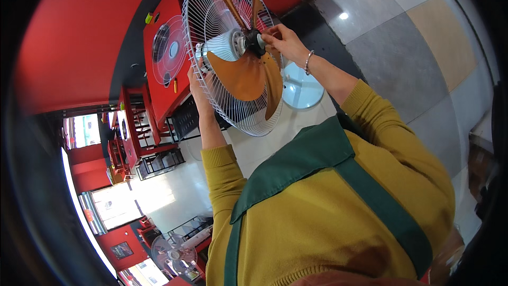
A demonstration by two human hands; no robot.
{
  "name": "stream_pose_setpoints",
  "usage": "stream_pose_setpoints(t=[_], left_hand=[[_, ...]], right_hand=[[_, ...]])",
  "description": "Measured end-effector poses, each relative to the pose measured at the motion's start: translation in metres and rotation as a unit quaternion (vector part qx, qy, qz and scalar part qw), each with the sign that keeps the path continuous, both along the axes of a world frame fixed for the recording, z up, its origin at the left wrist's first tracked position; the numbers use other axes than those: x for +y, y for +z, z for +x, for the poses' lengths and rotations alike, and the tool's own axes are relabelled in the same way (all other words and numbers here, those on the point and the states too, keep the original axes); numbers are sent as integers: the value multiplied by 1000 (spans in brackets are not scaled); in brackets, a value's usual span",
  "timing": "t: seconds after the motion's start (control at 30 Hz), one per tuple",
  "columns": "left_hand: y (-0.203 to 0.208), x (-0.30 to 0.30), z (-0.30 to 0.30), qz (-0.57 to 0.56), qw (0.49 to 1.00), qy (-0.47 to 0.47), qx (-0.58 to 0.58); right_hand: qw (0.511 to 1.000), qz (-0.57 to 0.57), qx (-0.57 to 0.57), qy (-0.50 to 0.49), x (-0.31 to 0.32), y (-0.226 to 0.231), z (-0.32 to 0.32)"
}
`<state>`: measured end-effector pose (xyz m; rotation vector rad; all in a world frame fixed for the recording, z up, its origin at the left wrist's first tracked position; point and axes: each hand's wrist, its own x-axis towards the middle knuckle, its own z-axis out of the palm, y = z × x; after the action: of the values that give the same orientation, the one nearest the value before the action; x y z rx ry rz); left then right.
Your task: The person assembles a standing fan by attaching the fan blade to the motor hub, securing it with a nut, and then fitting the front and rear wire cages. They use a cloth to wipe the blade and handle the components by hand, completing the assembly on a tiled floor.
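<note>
Head view, twelve o'clock: right hand [283,42] pinches the black hub cap [256,42] over the orange blades [246,77]; left hand [200,82] grips the rear wire guard [211,10]. Front guard looks off, blades still mounted.

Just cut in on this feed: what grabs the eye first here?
The fan at top centre: orange blades in a white wire guard, front open. The right hand pinches the dark hub cap; the left hand grips the guard's rim. Behind, a red table holds another round grille.
</note>
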<state>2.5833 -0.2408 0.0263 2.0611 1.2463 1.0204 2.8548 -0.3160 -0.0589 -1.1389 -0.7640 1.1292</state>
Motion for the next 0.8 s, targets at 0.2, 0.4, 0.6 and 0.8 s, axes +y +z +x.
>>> stream_pose_setpoints(t=[0.2,0.4,0.6,0.8], left_hand=[[13,-10,6,-115,985,-39,-119],[19,-16,13,-78,996,-21,-33],[15,-10,13,-57,997,-29,-50],[15,-11,9,-58,998,-12,-9]], right_hand=[[992,93,-46,-73,6,-8,-5],[999,29,-21,11,10,-11,-3],[1000,-5,6,17,11,-10,-1],[991,101,-61,-68,5,-7,-4]])
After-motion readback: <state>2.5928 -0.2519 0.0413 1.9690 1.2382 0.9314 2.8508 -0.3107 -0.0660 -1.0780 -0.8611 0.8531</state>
